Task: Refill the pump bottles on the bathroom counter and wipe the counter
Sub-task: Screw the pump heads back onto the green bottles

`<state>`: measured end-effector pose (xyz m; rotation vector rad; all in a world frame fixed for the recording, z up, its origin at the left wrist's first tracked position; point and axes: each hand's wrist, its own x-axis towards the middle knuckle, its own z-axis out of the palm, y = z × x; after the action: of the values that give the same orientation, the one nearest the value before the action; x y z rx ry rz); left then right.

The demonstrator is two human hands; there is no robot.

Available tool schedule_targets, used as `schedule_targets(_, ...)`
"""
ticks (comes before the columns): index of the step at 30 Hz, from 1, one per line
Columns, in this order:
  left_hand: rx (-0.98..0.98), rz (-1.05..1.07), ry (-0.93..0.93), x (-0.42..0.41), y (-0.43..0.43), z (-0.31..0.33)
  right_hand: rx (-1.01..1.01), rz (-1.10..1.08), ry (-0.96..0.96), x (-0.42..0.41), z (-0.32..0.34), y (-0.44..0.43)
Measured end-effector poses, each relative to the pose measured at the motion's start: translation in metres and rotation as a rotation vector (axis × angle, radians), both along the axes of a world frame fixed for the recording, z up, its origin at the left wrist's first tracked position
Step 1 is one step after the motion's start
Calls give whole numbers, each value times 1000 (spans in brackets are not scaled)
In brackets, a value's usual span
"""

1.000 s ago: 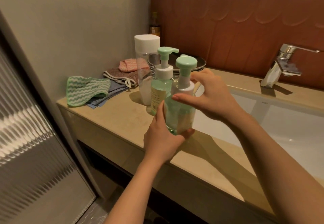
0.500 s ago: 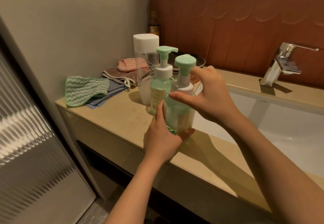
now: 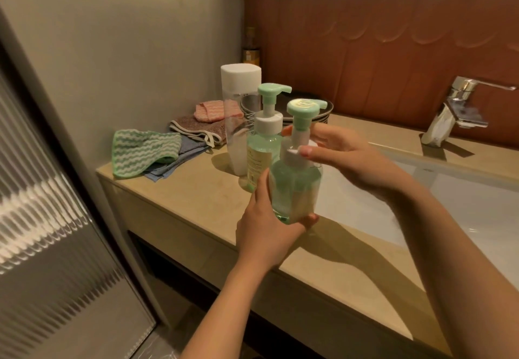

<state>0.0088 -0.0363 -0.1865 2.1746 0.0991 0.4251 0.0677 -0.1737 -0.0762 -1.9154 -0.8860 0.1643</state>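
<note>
At the counter (image 3: 196,192) front edge, beside the sink (image 3: 463,204): left hand (image 3: 269,226) grips the near pump bottle (image 3: 295,187) by its body, upright. Right hand (image 3: 354,159) pinches its white collar, thumb in front. Second pump bottle (image 3: 262,147) stands just behind.

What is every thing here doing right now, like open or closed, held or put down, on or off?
Near pump bottle: upright, pump top on, held by both hands.
Left hand: grips the bottle's body.
Right hand: pinches its white collar.
Far pump bottle: standing on the counter, pump top on.
White-capped bottle: standing, capped.
Tap: off, no water running.
Green striped cloth: lying folded on the counter.
</note>
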Motion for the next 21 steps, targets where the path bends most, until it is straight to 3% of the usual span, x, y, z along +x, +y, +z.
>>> schedule_targets(4,12,2,-6,-1,0,-1,21,-81,-97,3,3,1)
schedule_targets(10,-13,29,-16,0,-3,-1,79,-425,-307,-9,-2,15)
schedule_targets(14,-49,33,-13,-2,-3,0,-75,-633,-423,-12,-14,27)
schedule_targets(16,-37,30,-16,-2,-3,1,-101,-532,-402,-8,-11,23)
schedule_targets(19,-13,22,-12,-2,-2,0,-11,-110,-70,2,-2,9)
schedule_targets(21,1,17,-11,-1,-2,0,-48,27,13,10,1,1)
